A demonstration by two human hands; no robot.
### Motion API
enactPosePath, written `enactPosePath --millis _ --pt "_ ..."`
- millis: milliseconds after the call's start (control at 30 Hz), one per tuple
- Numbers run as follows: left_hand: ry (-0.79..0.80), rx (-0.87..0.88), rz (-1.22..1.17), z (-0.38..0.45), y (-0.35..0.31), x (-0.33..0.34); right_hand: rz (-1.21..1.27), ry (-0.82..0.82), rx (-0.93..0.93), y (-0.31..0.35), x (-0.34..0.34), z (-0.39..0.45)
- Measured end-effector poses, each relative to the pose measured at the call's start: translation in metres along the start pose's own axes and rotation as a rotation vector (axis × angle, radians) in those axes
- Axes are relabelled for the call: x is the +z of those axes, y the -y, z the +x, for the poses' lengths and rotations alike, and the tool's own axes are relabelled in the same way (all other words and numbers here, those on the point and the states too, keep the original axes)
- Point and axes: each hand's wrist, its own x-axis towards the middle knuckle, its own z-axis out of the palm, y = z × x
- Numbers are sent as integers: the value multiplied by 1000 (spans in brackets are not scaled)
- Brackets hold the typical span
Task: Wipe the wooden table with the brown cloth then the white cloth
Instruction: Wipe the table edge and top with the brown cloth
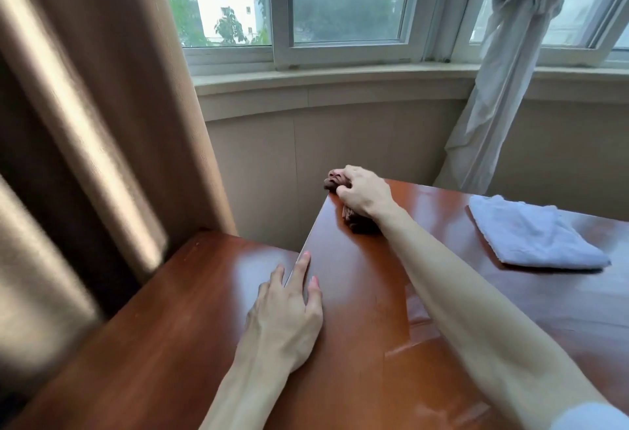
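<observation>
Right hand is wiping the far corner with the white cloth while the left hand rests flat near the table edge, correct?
Not quite. The head view shows the right hand gripping the brown cloth at the far corner; the white cloth lies untouched further right on the wooden table. The left hand does rest flat near the edge.

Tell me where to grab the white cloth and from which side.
Judging by its pose, pinch the white cloth at its near left edge, coming from the left: it lies folded flat on the wooden table, and that edge is nearest the right hand.
</observation>
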Motion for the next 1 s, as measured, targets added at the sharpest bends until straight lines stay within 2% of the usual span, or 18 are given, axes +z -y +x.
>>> enactPosePath --millis 100,233,433,533,700,867,1000 --pt "-17 -6 28 -2 -8 -7 20 27 -95 22 -3 -61" --pt "-118 47 47 -26 -13 -15 48 53 -223 46 -3 -163" --pt "-107 150 44 -22 -12 -16 105 100 -314 36 -5 -216" --pt "-107 177 65 -18 -10 -13 126 98 -302 28 -13 -193" --pt "-100 185 98 -14 -7 -10 24 30 -90 -1 -15 -87" --pt "-119 129 94 -7 -6 -7 42 -15 1 -16 -8 7" --pt "-120 83 93 -4 -5 -8 54 -33 54 -17 -5 30"
